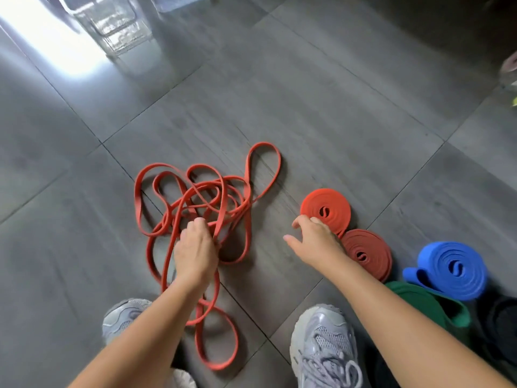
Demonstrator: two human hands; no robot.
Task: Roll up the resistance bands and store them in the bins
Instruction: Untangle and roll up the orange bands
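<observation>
The loose red bands (212, 204) lie in a tangle on the grey tiled floor (335, 107), and the left hand (194, 249) curls its fingers around several strands near the middle. The right hand (317, 239) is spread wide and holds nothing, just beside a rolled orange band (327, 208). Dark red (366, 253), blue (453, 268) and green (428, 301) rolls lie to the right. Blurred clear bins (117, 26) stand well apart.

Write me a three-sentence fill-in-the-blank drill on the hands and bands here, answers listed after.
The left hand has the tangled bands in its grip; the right hand holds ___.
Beside the right hand lie ___ rolled orange-red coils.
The rolled band whose loose tail lies on the green band is ___.
Answers: nothing; two; blue.
</observation>
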